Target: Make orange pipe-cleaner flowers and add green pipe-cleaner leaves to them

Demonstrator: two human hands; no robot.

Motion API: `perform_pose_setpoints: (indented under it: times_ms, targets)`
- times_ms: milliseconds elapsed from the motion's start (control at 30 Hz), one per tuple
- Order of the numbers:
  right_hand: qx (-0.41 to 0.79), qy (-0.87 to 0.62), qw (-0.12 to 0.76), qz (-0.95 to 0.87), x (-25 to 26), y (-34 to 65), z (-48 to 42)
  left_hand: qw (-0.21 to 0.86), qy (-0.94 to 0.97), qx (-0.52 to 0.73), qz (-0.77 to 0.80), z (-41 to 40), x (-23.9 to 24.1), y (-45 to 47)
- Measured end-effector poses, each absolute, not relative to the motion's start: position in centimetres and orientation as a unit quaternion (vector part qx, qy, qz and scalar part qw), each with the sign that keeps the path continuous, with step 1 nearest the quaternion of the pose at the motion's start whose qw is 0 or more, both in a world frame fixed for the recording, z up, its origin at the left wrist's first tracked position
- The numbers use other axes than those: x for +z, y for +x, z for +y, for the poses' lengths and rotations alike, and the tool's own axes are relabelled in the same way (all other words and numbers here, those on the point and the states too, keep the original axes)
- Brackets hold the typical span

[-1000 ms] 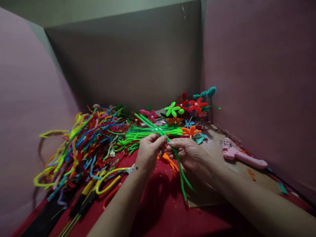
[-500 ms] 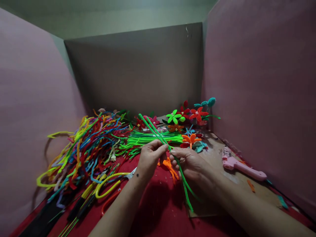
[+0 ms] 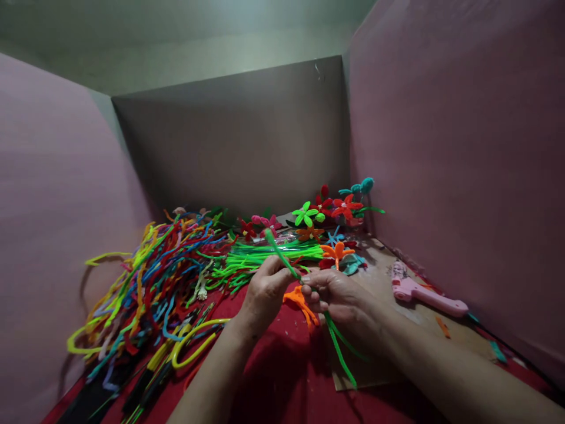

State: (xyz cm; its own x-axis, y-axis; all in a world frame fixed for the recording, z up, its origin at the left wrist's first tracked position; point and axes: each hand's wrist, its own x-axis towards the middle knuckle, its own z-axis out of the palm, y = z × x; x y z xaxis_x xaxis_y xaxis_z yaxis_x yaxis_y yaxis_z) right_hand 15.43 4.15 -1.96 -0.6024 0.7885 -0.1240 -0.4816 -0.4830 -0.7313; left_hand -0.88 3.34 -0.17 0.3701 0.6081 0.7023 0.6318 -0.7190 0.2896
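Observation:
My left hand (image 3: 267,288) and my right hand (image 3: 339,297) meet over the red cloth (image 3: 282,377), both pinching green pipe cleaners (image 3: 339,347). The stems run from an upper tip near the left fingers down past my right palm toward me. An orange pipe-cleaner piece (image 3: 300,301) sits just below and between the hands; whether a hand holds it is unclear.
A big heap of mixed-colour pipe cleaners (image 3: 150,277) lies at the left, a bundle of green ones (image 3: 260,256) behind the hands. Finished pipe-cleaner flowers (image 3: 335,212) stand at the back right. A pink glue gun (image 3: 424,292) lies on a cardboard sheet (image 3: 388,330). Yellow-handled scissors (image 3: 194,341) rest near my left forearm. Pink walls enclose three sides.
The green stems have slid down through my fingers, so less sticks up above my left hand. The view has tilted slightly; both hands stay together.

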Motion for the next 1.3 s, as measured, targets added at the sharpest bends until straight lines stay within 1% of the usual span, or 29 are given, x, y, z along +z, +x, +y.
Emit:
perform_pose_setpoints:
  times_ms: [200, 333, 467, 533, 600, 667, 700, 767, 833, 867, 933, 1000, 1067, 1133, 1200, 1233, 1300]
  targets:
    - [0.825, -0.211, 0.368, -0.374, -1.3, 15.7, 3.7, 0.046, -0.871, -0.373, -0.317, 3.1, 0.4, -1.9]
    - [0.804, -0.250, 0.365, -0.398, -1.0, 15.9, 3.3, 0.077, -0.907, -0.290, -0.297, 2.3, 1.1, -2.1]
    - [0.748, -0.294, 0.376, -0.460, -1.2, 15.9, 3.1, 0.113, -0.911, -0.222, -0.328, 1.1, 1.9, -1.7]
    - [0.700, -0.314, 0.385, -0.513, -1.2, 15.7, 2.9, 0.082, -0.910, -0.218, -0.343, 0.5, 2.3, -1.3]
    - [0.631, -0.347, 0.394, -0.571, -1.0, 15.4, 2.5, 0.010, -0.898, -0.243, -0.368, 0.2, 2.7, -1.1]
    - [0.517, -0.379, 0.423, -0.640, -0.9, 15.2, 1.8, -0.091, -0.864, -0.286, -0.405, 0.0, 2.9, -0.9]
    - [0.435, -0.386, 0.446, -0.680, -0.8, 15.0, 1.3, -0.155, -0.834, -0.310, -0.429, 0.1, 2.9, -0.8]
    - [0.244, -0.372, 0.488, -0.751, -0.9, 14.8, 0.4, -0.317, -0.745, -0.350, -0.471, 0.3, 2.8, -0.8]
    - [0.079, -0.344, 0.499, -0.791, -1.0, 14.6, -0.3, -0.495, -0.628, -0.372, -0.472, 0.6, 2.6, -0.7]
    - [0.019, -0.334, 0.495, -0.801, -1.0, 14.6, -0.6, -0.566, -0.575, -0.378, -0.453, 0.8, 2.5, -0.6]
    - [-0.040, -0.331, 0.487, -0.808, -0.9, 14.5, -1.0, -0.652, -0.506, -0.391, -0.408, 0.9, 2.4, -0.5]
    - [-0.009, -0.334, 0.496, -0.801, -0.5, 14.5, -1.0, -0.675, -0.483, -0.401, -0.386, 0.9, 2.4, -0.5]
    - [0.108, -0.338, 0.511, -0.783, 0.1, 14.6, -0.7, -0.665, -0.483, -0.408, -0.397, 0.9, 2.6, -0.7]
    - [0.259, -0.337, 0.517, -0.743, 0.7, 14.7, -0.3, -0.635, -0.506, -0.409, -0.418, 0.7, 2.9, -1.0]
    - [0.408, -0.333, 0.517, -0.676, 1.2, 14.7, 0.0, -0.585, -0.550, -0.418, -0.425, 0.5, 3.3, -1.3]
    - [0.473, -0.325, 0.516, -0.636, 1.5, 14.7, 0.1, -0.543, -0.579, -0.432, -0.427, 0.3, 3.4, -1.4]
    - [0.574, -0.300, 0.516, -0.561, 1.9, 14.7, 0.1, -0.418, -0.643, -0.485, -0.421, -0.1, 3.8, -1.5]
